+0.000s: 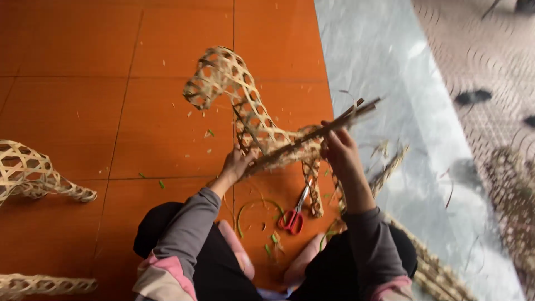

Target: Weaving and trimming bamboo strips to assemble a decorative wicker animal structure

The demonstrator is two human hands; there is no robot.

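A floor-level craft workspace: orange tiled floor [72,100] strewn with bamboo shavings [209,132], woven animal frames [28,173] around

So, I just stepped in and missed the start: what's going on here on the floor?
A person sits on the orange tiled floor, holding an open-weave animal figure of woven bamboo strips. The left hand grips the figure's underside, while the right hand holds a bundle of long strips at its rear. Red-handled scissors lie on the floor between the person's feet, among small trimmings. Another woven figure lies off to the left.
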